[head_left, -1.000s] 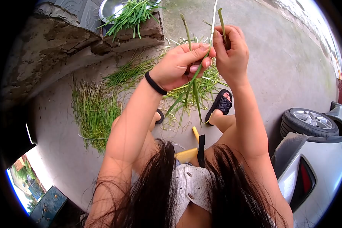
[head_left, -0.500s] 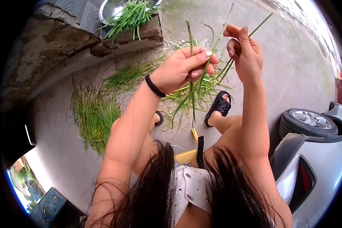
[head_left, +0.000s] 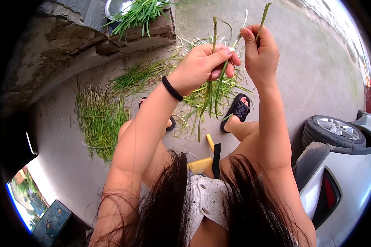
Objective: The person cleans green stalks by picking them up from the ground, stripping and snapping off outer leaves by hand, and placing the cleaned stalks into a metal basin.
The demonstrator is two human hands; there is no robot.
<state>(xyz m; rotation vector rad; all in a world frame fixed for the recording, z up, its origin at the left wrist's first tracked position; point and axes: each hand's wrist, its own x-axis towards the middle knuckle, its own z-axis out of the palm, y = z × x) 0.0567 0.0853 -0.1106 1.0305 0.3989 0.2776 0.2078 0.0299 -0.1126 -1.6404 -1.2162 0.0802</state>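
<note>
Above floor (head_left: 317,74), left hand (head_left: 204,64), grip pinching green stalks (head_left: 210,94), perhaps keeping upper ends free; right hand (head_left: 261,55), grip closed around leaf strip (head_left: 265,17). Below, loose litter (head_left: 231,87). Farther, heaped greens (head_left: 140,17) overlap metal bowl (head_left: 114,7) and brick ledge (head_left: 163,32), likely kept off floor.

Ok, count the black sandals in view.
2. One sandal is on the right foot, near the scattered greens; the other sandal is on the left foot, partly hidden behind the left forearm.
</note>
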